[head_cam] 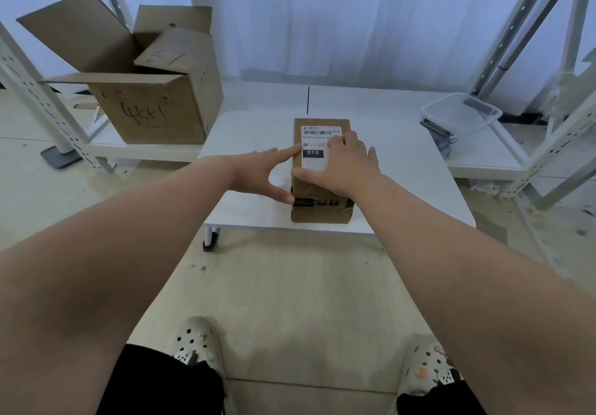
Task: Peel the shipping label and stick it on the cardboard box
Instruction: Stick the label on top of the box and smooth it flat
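Both hands, the left hand (258, 172) and the right hand (345, 163), press the shipping label (314, 143) onto the cardboard box (319, 211).
Right hand lies flat on the label; left hand, fingers straight, braces the box's left side. The box sits at the table's (403, 189) front edge. Sticking seems nearly done; what is left is probably rubbing down the label's edges.

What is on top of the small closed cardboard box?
A white shipping label with a barcode, pressed by the right hand, which hides its right part. The left hand touches the brown cardboard box.
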`<state>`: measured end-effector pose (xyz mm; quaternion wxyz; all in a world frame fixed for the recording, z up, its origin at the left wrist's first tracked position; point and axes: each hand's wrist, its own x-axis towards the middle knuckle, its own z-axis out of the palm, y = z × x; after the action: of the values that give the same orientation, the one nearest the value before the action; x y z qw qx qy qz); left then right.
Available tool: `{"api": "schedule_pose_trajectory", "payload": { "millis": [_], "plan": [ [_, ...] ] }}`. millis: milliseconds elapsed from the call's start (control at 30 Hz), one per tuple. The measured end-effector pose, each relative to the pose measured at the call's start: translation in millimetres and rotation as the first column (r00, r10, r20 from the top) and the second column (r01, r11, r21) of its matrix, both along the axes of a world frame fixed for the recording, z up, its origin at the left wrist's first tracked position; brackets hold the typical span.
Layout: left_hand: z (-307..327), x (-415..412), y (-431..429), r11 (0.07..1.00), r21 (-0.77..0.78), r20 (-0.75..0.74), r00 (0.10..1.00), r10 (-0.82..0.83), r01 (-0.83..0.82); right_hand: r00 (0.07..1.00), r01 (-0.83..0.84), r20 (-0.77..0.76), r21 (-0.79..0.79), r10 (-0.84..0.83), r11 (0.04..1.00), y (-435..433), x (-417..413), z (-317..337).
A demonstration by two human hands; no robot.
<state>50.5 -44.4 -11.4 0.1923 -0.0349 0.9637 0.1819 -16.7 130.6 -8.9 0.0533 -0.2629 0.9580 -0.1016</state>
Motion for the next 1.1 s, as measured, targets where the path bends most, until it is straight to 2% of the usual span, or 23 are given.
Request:
{"api": "schedule_pose_trajectory", "payload": {
  "millis": [67, 100, 200, 233, 300, 367, 433, 500, 567, 667, 800, 933, 1000, 1100],
  "plan": [
    [2.2, 0.8, 2.3, 0.998, 0.053, -0.006, 1.0, 0.028, -0.028, 1.0, -0.02, 0.02, 0.06, 0.019, 0.998, -1.6, 1.8, -1.7],
    [4.3, 1.4, 3.8, 0.995, 0.085, -0.021, 0.998, 0.055, -0.053, 1.0, -0.029, 0.001, 0.031, 0.029, 0.999, -0.6, 0.7, -2.5],
    [11.5, -1.2, 9.7, 0.955, 0.262, -0.148, 0.972, 0.184, -0.141, 0.994, -0.021, -0.108, -0.196, 0.0, 0.98, 4.0, -5.2, -1.0],
    [11.3, -2.6, 11.2, 0.943, 0.295, -0.219, 0.95, 0.221, -0.152, 0.987, -0.052, -0.159, -0.179, 0.023, 0.983, 3.7, -6.6, -1.2],
    [9.7, -7.1, 16.8, 0.945, 0.286, -0.349, 0.901, 0.257, -0.159, 0.968, -0.161, -0.197, -0.026, 0.153, 0.987, -1.3, -8.7, -2.5],
    [6.2, -16.2, 26.6, 0.933, 0.318, -0.395, 0.87, 0.294, -0.171, 0.961, -0.247, -0.102, 0.089, 0.256, 0.965, -9.3, -11.5, -4.5],
    [-2.7, -23.5, 31.1, 0.908, 0.391, -0.361, 0.883, 0.301, -0.149, 0.962, -0.274, 0.026, 0.125, 0.273, 0.954, -12.7, -18.1, -4.6],
    [-11.0, -27.2, 28.9, 0.9, 0.416, -0.33, 0.9, 0.284, -0.132, 0.964, -0.263, 0.084, 0.143, 0.253, 0.954, -12.7, -27.1, -3.3],
    [-16.1, -29.9, 24.1, 0.911, 0.381, -0.303, 0.909, 0.286, -0.16, 0.97, -0.235, 0.101, 0.154, 0.221, 0.96, -12.6, -34.6, -2.5],
    [-17.8, -33.7, 20.6, 0.951, 0.24, -0.317, 0.911, 0.265, -0.193, 0.979, -0.195, 0.086, 0.173, 0.182, 0.965, -16.6, -45.7, -2.5],
    [-21.0, -36.6, 17.7, 0.968, 0.164, -0.343, 0.909, 0.237, -0.19, 0.99, -0.143, 0.034, 0.201, 0.139, 0.969, -13.0, -58.5, -4.1],
    [-14.2, -37.5, 22.3, 0.971, 0.101, -0.354, 0.904, 0.24, -0.218, 0.999, 0.032, -0.021, 0.264, -0.028, 0.964, 3.9, -67.0, -4.6],
    [-3.4, -41.9, 31.4, 0.97, 0.086, -0.402, 0.883, 0.242, -0.226, 0.992, 0.113, -0.08, 0.217, -0.098, 0.97, 9.2, -66.7, -2.9],
    [2.1, -51.3, 41.4, 0.977, 0.016, -0.378, 0.903, 0.202, -0.212, 0.995, -0.036, -0.093, 0.077, 0.043, 0.996, 0.6, -58.7, -0.5]
  ]
}}
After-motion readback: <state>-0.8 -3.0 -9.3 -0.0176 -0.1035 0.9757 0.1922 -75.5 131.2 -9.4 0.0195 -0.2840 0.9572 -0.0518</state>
